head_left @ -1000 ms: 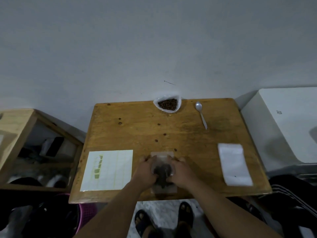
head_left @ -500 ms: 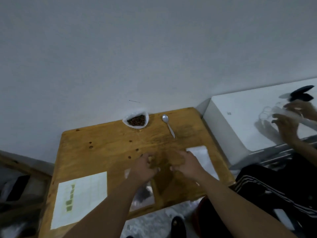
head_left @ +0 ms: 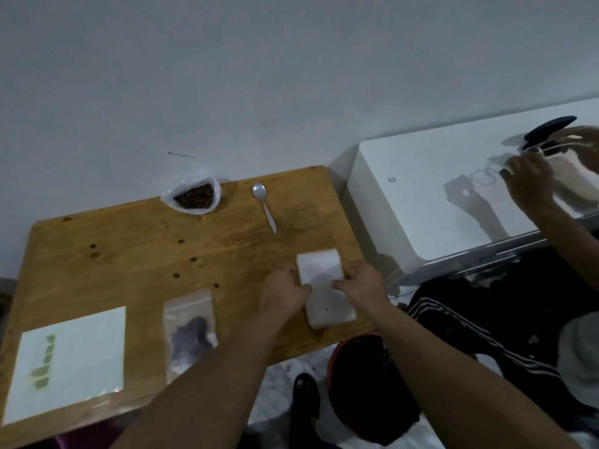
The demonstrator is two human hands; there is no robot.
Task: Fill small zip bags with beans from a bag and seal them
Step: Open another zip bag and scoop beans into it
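Note:
A stack of empty small zip bags (head_left: pixel 319 270) lies near the right edge of the wooden table (head_left: pixel 136 247). My left hand (head_left: pixel 283 291) grips its left side and my right hand (head_left: pixel 361 285) grips its right side, thumbs on top. A filled zip bag with dark beans (head_left: pixel 189 332) lies flat to the left of my arms, untouched. The open plastic bag of beans (head_left: pixel 194 196) stands at the table's far edge. A metal spoon (head_left: pixel 264 205) lies to its right.
A white sheet with green labels (head_left: pixel 68 361) lies at the table's front left. A white appliance (head_left: pixel 437 205) stands right of the table. Another person sits at the right, hands (head_left: pixel 531 183) on a clear bag above the appliance.
Both hands left the filled bean bag near the table's front and moved right onto the stack of empty zip bags. The view has turned to the right.

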